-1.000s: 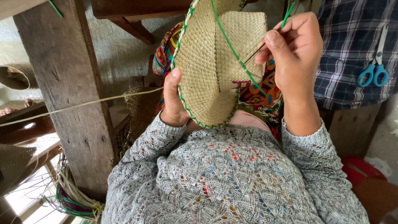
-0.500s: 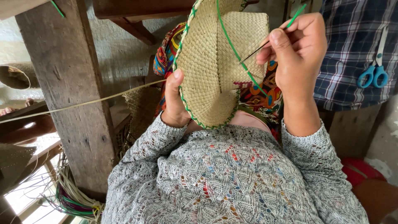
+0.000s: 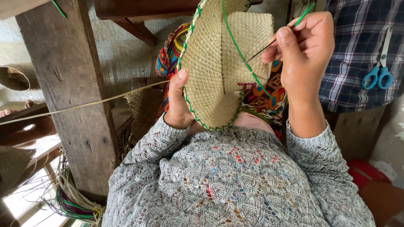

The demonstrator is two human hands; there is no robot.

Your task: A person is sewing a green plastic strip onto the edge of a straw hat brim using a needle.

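My left hand [image 3: 179, 103] grips the edge of a woven straw hat [image 3: 214, 63], thumb pressed on its pale plaited brim, which is trimmed with green stitching. My right hand [image 3: 305, 52] pinches a thin dark needle [image 3: 261, 51] whose tip touches the straw near the hat's crown. A green strand [image 3: 237, 48] runs from the needle across the hat and up past my fingers. Both grey knit sleeves [image 3: 235, 180] fill the lower part of the view.
A thick wooden post [image 3: 73, 84] stands at left, with a pale straw strip [image 3: 80, 106] stretched across it. Blue-handled scissors [image 3: 376, 75] hang on a plaid cloth [image 3: 362, 50] at right. Bundled straw [image 3: 78, 201] lies low left; colourful patterned fabric [image 3: 269, 98] sits behind the hat.
My right hand has drawn the needle slightly up and to the right, pulling the green strand tighter. The left hand and the hat have hardly moved.
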